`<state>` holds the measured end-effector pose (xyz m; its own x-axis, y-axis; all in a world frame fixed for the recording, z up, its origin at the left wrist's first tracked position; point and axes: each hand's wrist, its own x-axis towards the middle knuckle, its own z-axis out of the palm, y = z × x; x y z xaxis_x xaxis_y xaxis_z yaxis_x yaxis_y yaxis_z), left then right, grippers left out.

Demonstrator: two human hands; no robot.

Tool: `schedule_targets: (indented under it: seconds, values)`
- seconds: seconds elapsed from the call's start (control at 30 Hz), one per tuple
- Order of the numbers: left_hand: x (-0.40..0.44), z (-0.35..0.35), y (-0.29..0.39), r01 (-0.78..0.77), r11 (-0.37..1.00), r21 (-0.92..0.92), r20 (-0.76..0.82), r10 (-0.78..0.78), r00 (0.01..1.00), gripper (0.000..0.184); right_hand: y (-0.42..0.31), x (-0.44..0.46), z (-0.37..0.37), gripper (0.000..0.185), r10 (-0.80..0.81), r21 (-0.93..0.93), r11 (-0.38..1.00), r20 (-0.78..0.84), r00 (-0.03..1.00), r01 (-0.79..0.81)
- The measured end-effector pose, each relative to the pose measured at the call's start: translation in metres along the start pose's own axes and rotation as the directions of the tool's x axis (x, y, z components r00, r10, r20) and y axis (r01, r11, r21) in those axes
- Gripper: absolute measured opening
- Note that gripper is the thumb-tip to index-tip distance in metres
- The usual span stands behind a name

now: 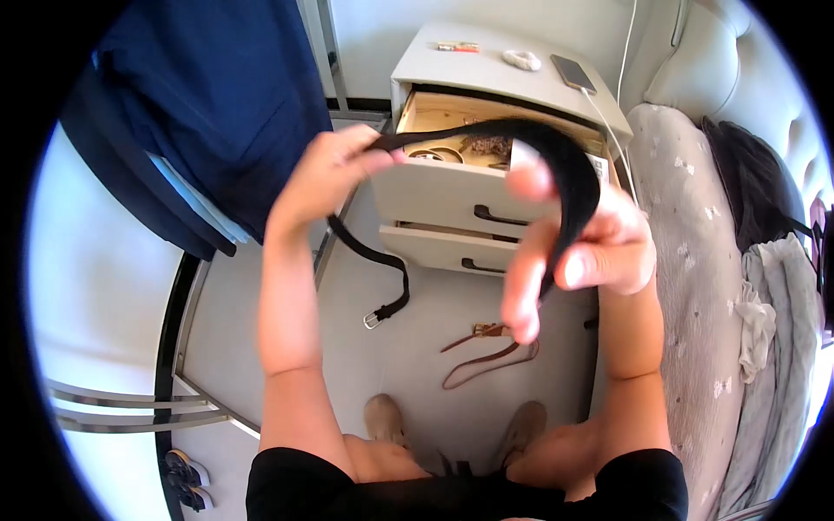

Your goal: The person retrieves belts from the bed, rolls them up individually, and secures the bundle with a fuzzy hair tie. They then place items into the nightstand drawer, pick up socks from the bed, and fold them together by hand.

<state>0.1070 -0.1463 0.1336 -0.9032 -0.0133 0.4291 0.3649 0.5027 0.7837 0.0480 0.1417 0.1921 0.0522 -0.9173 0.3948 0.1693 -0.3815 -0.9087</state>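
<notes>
A black belt stretches in an arch between my two hands, in front of the nightstand. My left hand pinches it partway along, and its buckle end hangs below that hand with a silver buckle at the tip. The other end curves down into my right hand, whose thumb and fingers close around it. A thin brown belt with a brass-coloured buckle lies looped on the floor beneath my hands.
The nightstand has its top drawer pulled out, with small items inside. On its top lie a phone on a cable and a white ring-shaped band. Dark clothes hang at left; a bed stands at right.
</notes>
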Motion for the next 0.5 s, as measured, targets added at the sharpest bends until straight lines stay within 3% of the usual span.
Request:
schedule_targets:
  seconds: [0.03, 0.13, 0.2, 0.23, 0.33, 0.37, 0.4, 0.47, 0.5]
  values:
    - [0.0, 0.007, 0.005, 0.037, 0.997, 0.07, 0.102, -0.044, 0.994, 0.019, 0.0, 0.008, 0.002, 0.062, -0.073, -0.05, 0.996, -0.053, 0.996, 0.071]
    - [-0.003, 0.04, 0.024, 0.226, 0.933, -0.28, 0.419, -0.093, 0.903, 0.026, 0.007, 0.029, -0.006, 0.06, -0.416, -0.433, 0.858, -0.267, 0.869, 0.277]
    - [-0.008, 0.051, 0.055, 0.336, 0.838, -0.43, 0.493, -0.094, 0.865, 0.042, 0.011, 0.031, -0.018, 0.052, -0.54, -0.72, 0.657, -0.24, 0.806, 0.225]
    - [-0.008, 0.06, 0.057, 0.335, 0.777, -0.534, 0.448, -0.077, 0.891, 0.059, 0.014, 0.029, -0.024, 0.047, -0.592, -0.827, 0.53, -0.202, 0.78, 0.188]
    - [-0.009, 0.064, 0.077, 0.268, 0.92, -0.288, 0.345, -0.161, 0.925, 0.06, 0.021, 0.016, -0.026, 0.03, -0.665, -0.987, 0.096, 0.033, 0.746, 0.129]
    - [-0.013, 0.075, 0.078, 0.213, 0.949, -0.231, 0.254, -0.152, 0.955, 0.06, 0.016, 0.014, -0.034, 0.032, -0.636, -0.987, -0.144, 0.147, 0.757, 0.07]
    - [-0.013, 0.091, 0.074, -0.056, 0.997, 0.047, 0.097, 0.051, 0.994, 0.051, 0.017, 0.011, -0.038, 0.034, -0.59, -0.964, -0.266, 0.18, 0.787, 0.021]
    - [-0.013, 0.09, 0.075, -0.222, 0.951, 0.217, 0.052, 0.216, 0.975, 0.043, 0.019, 0.004, -0.046, 0.036, -0.49, -0.861, -0.507, 0.244, 0.837, -0.047]
    - [-0.015, 0.089, 0.079, -0.198, 0.919, 0.341, 0.056, 0.191, 0.98, 0.041, 0.027, -0.003, -0.049, 0.034, -0.445, -0.833, -0.548, 0.216, 0.869, -0.073]
